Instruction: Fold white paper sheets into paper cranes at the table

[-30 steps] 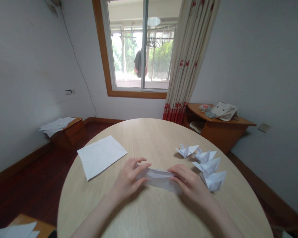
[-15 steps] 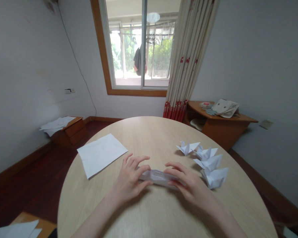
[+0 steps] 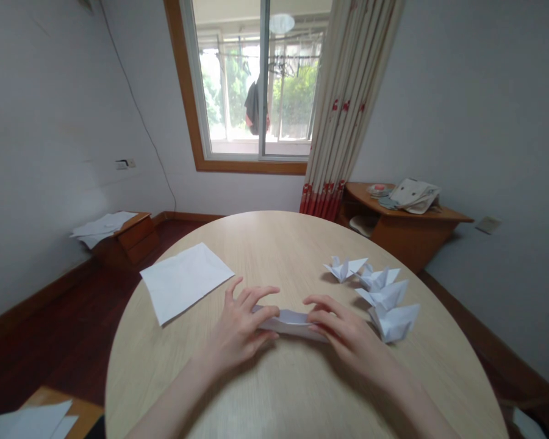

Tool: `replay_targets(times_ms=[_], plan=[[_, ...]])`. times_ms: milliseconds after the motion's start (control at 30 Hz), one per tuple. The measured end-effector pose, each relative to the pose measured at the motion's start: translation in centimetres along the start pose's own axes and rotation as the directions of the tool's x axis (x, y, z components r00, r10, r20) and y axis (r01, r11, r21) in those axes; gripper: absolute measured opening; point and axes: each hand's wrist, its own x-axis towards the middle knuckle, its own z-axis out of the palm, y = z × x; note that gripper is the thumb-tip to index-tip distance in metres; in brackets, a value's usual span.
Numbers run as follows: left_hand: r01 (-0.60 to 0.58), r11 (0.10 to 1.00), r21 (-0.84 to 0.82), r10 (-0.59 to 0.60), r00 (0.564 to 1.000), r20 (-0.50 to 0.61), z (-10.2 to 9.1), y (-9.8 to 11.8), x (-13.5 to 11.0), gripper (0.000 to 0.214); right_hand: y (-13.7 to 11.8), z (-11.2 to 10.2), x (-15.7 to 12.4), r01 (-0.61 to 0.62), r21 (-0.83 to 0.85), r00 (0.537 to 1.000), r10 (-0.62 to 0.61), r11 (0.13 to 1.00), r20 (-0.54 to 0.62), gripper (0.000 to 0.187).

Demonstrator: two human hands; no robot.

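A sheet of white paper, bent over on itself into a low strip, lies across the table in front of me. My left hand pinches its left end between thumb and index finger, the other fingers raised. At the right end, my right hand grips the paper in the same way, with its thumb mostly hidden. The fold's near side stands up slightly, and the inside shows a pale lilac shade. Both ends of the strip are covered by my fingers.
Several folded paper cranes stand in a row at the right of the round wooden table. Flat white paper lies at the left. Beyond are a low cabinet with papers and a corner desk holding a bag.
The paper's upper edge has come nearer to me and the fold looks crisper. My hands stay at its two ends, nearly in place. The whole view has shifted slightly.
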Motion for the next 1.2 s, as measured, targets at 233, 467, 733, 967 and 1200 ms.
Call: replay_targets(times_ms=[233, 467, 733, 967, 1200], plan=[[-0.004, 1.0, 0.012, 0.004, 1.0, 0.004, 0.14, -0.08, -0.08, 0.009, 0.02, 0.08, 0.09, 0.004, 0.034, 1.0, -0.004, 0.999, -0.013, 0.022], [-0.007, 0.999, -0.032, 0.008, 1.0, 0.016, 0.14, -0.08, -0.06, 0.006, 0.18, 0.35, 0.16, 0.028, 0.023, 0.999, -0.028, 0.999, -0.022, 0.022], [0.084, 0.996, -0.005, -0.084, 0.996, -0.007, -0.09, 0.36, 0.08, 0.023, 0.45, 0.73, -0.07, 0.047, 0.02, 0.998, -0.047, 0.999, -0.029, 0.023], [0.114, 0.993, -0.012, -0.114, 0.993, 0.033, -0.25, 0.55, 0.32, 0.024, 0.27, 0.73, 0.0, 0.054, 0.006, 0.998, -0.054, 0.999, -0.023, 0.025], [0.112, 0.993, -0.029, -0.111, 0.993, 0.044, -0.01, 0.71, 0.2, 0.028, 0.06, 0.79, -0.11, 0.017, -0.044, 1.0, -0.018, 0.999, -0.016, 0.024]])
